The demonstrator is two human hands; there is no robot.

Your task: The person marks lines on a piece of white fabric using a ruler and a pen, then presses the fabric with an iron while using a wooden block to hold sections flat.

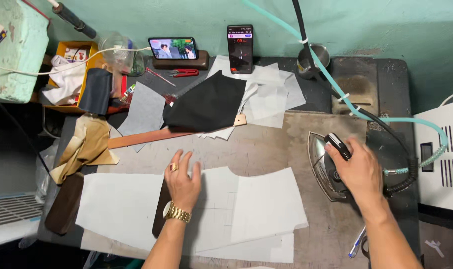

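Right hand (360, 172) covers the iron (326, 167) handle; grip underneath unseen. Beside the iron, pen (356, 242) partly under the forearm. White machine (443, 154) cut by right edge.

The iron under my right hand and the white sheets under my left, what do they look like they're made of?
The iron looks like polished metal: its soleplate is shiny and reflective, with a dark, probably plastic handle under the right hand. The white sheets under the left hand look like thin matte fabric or interfacing, lying flat and slightly translucent; paper can't be ruled out.
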